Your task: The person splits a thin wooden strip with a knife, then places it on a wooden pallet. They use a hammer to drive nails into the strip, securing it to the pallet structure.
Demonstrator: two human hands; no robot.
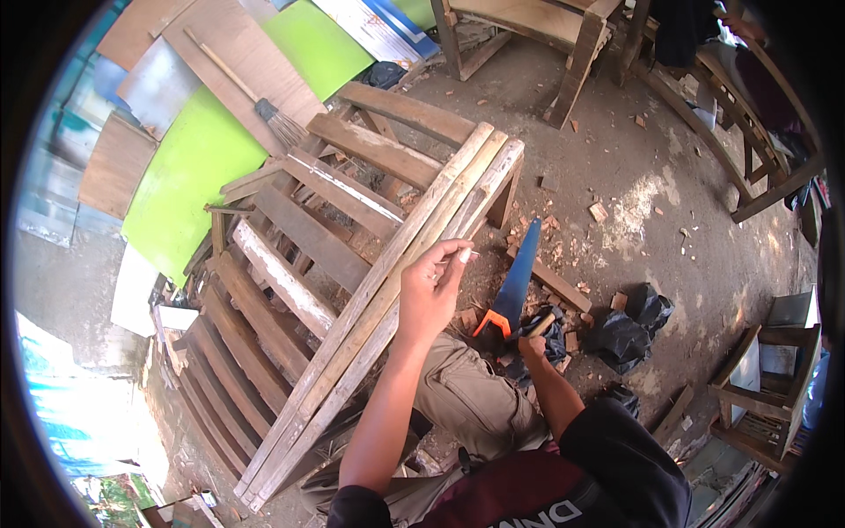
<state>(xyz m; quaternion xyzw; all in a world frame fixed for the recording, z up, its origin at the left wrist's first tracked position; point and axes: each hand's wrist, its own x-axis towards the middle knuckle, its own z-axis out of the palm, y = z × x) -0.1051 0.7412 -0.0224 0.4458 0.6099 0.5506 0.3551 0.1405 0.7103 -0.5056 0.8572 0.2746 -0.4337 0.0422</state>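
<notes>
My left hand (429, 289) is raised over the end of a wooden slatted frame, thumb and fingers pinched together. Something thin and pale shows at the fingertips, too small to name. Three long, pale-edged wooden beams (378, 304) run side by side along the frame just beyond this hand. Lower and to the right, my right hand (532, 347) is closed round a short wooden handle (542, 326); the far end of that tool blends into dark plastic behind it. A handsaw (518, 273) with a blue blade and orange handle lies on the ground between my hands.
Several dark slats (308, 233) cross the frame on the left. Black plastic bags (623, 339) and brick bits litter the dirt floor at right. A broom (273, 119) leans on boards at the back. Wooden furniture (766, 387) stands right; another person (766, 79) is at upper right.
</notes>
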